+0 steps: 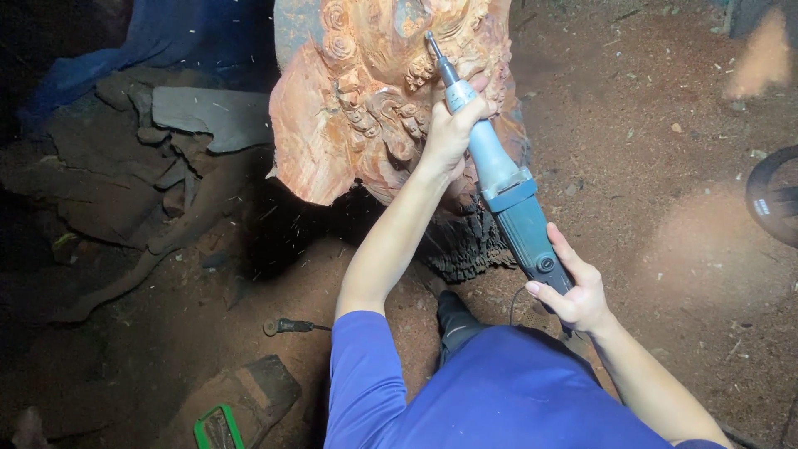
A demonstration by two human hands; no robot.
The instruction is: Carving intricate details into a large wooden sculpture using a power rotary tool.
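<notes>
A large reddish wood carving (pixel 366 100) with curled relief patterns stands on a dark stump base (pixel 465 245). A long grey and teal die grinder (pixel 507 187) points up at it, its thin bit touching the carved surface near the top. My left hand (pixel 453 125) grips the grinder's front neck close to the bit. My right hand (pixel 573 291) holds the tool's rear body by the switch. Blue sleeves and a blue top fill the lower middle.
The ground is red sawdust-covered dirt. Flat wood slabs and offcuts (pixel 199 116) pile at the left. A small tool with a cord (pixel 287 326) lies on the ground. A green-edged object (pixel 218 426) sits at the bottom left. A dark round object (pixel 773 195) is at the right edge.
</notes>
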